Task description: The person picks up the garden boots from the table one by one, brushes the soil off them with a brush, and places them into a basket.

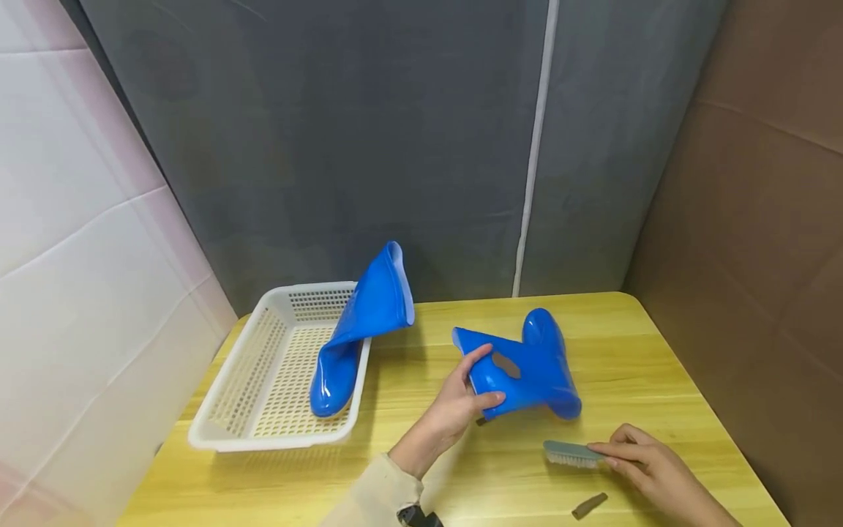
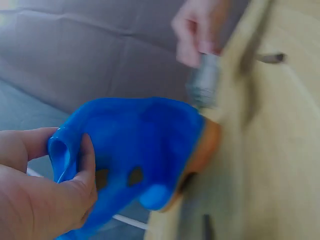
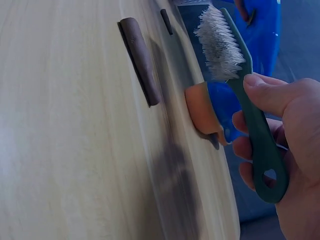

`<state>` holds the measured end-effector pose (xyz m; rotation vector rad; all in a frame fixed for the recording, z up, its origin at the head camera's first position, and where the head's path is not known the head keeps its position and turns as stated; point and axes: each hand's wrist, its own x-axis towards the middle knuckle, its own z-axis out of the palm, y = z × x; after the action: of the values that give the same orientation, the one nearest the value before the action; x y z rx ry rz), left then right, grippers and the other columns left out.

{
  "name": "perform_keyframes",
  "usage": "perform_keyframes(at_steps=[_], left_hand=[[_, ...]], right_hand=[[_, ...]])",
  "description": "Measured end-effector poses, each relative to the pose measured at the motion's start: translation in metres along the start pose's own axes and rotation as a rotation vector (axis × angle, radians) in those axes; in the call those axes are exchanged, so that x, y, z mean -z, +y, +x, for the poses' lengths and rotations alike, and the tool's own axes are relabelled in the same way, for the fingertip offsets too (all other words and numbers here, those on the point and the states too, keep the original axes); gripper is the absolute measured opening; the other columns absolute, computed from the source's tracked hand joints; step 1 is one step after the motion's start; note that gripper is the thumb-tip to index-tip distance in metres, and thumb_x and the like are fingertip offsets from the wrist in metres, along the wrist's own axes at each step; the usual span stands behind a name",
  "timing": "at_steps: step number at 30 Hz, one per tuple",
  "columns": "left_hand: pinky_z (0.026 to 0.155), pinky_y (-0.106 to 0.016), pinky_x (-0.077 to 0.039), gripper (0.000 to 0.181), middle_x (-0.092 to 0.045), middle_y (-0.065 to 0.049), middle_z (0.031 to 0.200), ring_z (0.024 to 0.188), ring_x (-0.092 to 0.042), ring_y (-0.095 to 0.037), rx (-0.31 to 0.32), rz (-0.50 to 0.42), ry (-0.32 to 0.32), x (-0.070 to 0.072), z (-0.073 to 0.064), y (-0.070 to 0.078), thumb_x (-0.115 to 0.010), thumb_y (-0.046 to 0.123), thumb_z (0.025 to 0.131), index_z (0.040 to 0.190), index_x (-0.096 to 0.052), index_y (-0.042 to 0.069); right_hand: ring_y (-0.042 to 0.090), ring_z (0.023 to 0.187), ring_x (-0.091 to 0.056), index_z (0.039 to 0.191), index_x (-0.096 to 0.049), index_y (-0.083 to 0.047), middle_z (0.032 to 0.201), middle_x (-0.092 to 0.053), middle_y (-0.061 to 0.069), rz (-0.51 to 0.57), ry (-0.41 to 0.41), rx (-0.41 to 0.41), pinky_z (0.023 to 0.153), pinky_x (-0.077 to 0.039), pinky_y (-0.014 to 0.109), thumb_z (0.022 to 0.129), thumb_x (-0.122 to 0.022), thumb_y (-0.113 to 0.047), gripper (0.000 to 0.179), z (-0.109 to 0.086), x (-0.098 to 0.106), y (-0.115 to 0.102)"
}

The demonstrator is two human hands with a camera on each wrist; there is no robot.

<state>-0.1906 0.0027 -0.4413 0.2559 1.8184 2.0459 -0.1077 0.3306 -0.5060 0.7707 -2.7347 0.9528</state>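
Note:
A blue rubber boot with an orange sole lies tipped over the table, its shaft opening toward the left. My left hand grips the shaft near that opening, thumb on one face. Brown patches mark the shaft. My right hand holds a green scrub brush by its handle, with white bristles; the brush is apart from the boot. A second blue boot leans in a white basket, its shaft sticking out over the right rim.
A brown strip-like piece lies on the wooden table near the front. Another small dark piece lies close to the held boot. A grey curtain stands behind, a brown one on the right, a white one on the left.

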Motion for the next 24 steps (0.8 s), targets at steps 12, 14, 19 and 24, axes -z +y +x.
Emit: perform_keyframes(at_steps=[12,14,19,24], left_hand=[[0.104,-0.045,-0.052,0.08,-0.023,-0.023,0.162,0.138,-0.045,-0.045,-0.091,0.169,-0.009,0.0,-0.016,-0.055,-0.065,0.014,0.095,0.159,-0.018,0.023],[0.106,-0.039,-0.05,0.076,-0.021,-0.023,0.163,0.14,-0.045,-0.042,-0.098,0.126,-0.048,0.002,-0.015,-0.059,-0.06,0.018,0.099,0.16,-0.015,0.023],[0.106,-0.031,-0.049,0.079,-0.016,-0.019,0.166,0.142,-0.043,-0.039,-0.119,-0.003,-0.146,0.009,-0.013,-0.07,-0.058,0.015,0.1,0.16,-0.009,0.028],[0.1,-0.033,-0.053,0.092,-0.017,-0.025,0.163,0.134,-0.051,-0.042,-0.114,-0.032,-0.152,0.01,-0.012,-0.078,-0.063,0.002,0.094,0.16,-0.007,0.032]], right_hand=[[-0.004,0.078,-0.047,0.121,-0.072,-0.016,0.095,-0.053,-0.015,0.109,0.106,0.154,0.058,-0.039,0.014,0.086,-0.068,0.006,0.042,0.007,0.003,-0.01],[-0.005,0.077,-0.047,0.12,-0.072,-0.016,0.095,-0.053,-0.016,0.101,0.112,0.162,0.058,-0.039,0.014,0.085,-0.068,0.007,0.042,0.008,0.004,-0.01],[-0.006,0.076,-0.047,0.118,-0.073,-0.017,0.095,-0.054,-0.016,0.083,0.12,0.155,0.058,-0.039,0.013,0.084,-0.069,0.006,0.041,0.009,0.003,-0.011],[-0.006,0.077,-0.047,0.118,-0.073,-0.017,0.095,-0.054,-0.016,0.085,0.129,0.164,0.059,-0.039,0.013,0.083,-0.07,0.006,0.042,0.009,0.003,-0.012]])
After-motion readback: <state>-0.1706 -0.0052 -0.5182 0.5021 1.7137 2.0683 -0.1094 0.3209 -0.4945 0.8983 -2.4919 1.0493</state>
